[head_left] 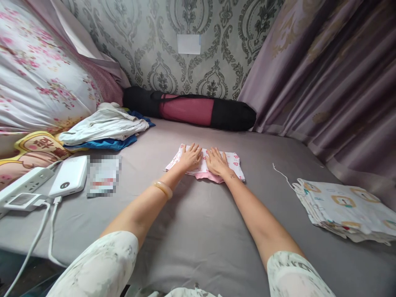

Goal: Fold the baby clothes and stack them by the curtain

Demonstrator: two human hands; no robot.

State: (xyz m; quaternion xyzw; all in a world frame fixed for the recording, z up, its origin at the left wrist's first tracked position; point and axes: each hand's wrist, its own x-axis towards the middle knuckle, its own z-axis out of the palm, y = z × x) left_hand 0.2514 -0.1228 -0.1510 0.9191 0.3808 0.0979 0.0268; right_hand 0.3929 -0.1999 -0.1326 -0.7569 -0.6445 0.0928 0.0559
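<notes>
Two bare hands are pressed palm-down on a small folded cloth point(234, 161), white w/ a pinkish-red print, placed abt mid-bed on the grey sheet point(198, 231). Nothing's pinched afaict: fingers are spread a bit on both the left hand point(191, 157) and the right hand point(217, 162), laid flat side by side.

Progress-wise, imo it's pretty far along w/ this piece: a low, wide, roughly rectangular shape has been made, & the top looks mostly flat. Not 100% neat tho, b/c a plain pink part point(208, 177) is left poking out in a curved bit at the near edge. Whether more layers are tucked underneath can't be told. Over on the right, a folded stack point(349, 206) is already squared off, more or less, w/ thin layers showing along the near side & a white string point(283, 175) trailed off its corner. On the left, the white crumpled cloth point(107, 126) is bunched up over smth blue point(114, 143), so no folding's been finished there.

Texture-wise: printed cloth looks thin & soft, prob cotton. Sheet's matte w/ faint creases. At the back, a long rounded bag point(187, 109) is seen, black w/ a maroon middle. Hard, smooth plastic is only repped by the white power bank point(69, 175) & power strip point(27, 181).
</notes>
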